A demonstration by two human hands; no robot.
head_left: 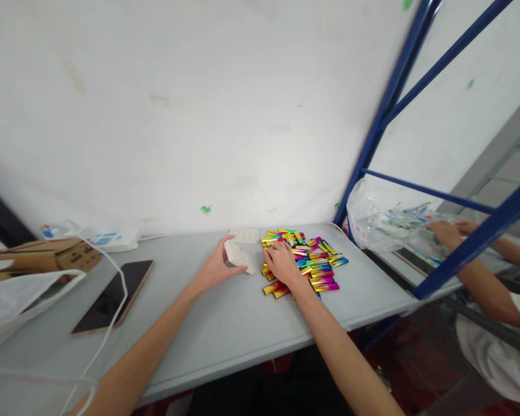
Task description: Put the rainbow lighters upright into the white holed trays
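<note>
My left hand (223, 266) grips a small white gridded tray (239, 257) by its sides, thumb low and fingers on top. The tray is tilted above the table. Just behind it, a second white gridded tray (244, 235) lies flat near the wall. To the right spreads a pile of shiny multi-coloured lighters (323, 268), slim and metallic-looking. Over the pile's left part rests my right hand (281, 263), its fingers bent and close together among the lighters. Whatever lies under its fingertips is hidden.
On the grey table (225, 323) at left lie a dark phone (115, 294), a white cable (123, 283), a cardboard box (56, 257) and a white bag (21, 306). A blue metal frame (372, 133) stands at right; beyond it another person's hands (448, 231) work beside a plastic bag (364, 216).
</note>
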